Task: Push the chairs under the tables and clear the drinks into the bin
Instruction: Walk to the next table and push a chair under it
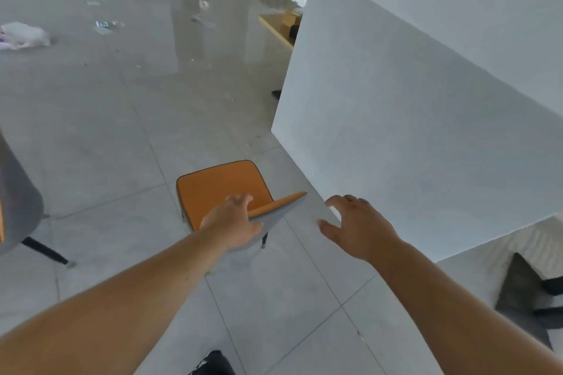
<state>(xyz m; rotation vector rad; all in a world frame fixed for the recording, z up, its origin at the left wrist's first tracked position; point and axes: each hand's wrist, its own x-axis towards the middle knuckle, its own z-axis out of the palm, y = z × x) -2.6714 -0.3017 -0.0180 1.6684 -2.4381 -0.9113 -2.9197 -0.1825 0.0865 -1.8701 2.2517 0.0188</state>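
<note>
Fingers (240, 201) of the left hand (233, 224) curl over the chair (219, 189) backrest, gripping it; the right hand (358, 227) hovers spread wide, empty. Best to grip with both and slide the chair toward two o'clock, under the desk (426, 119), keeping its legs flat.

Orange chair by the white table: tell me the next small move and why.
Probably bring the right hand onto the backrest beside the left hand, then push. The orange chair stands clear of the white table, its seat fully out on the floor, and only the left hand grips its backrest; the right hovers open, touching nothing.
</note>
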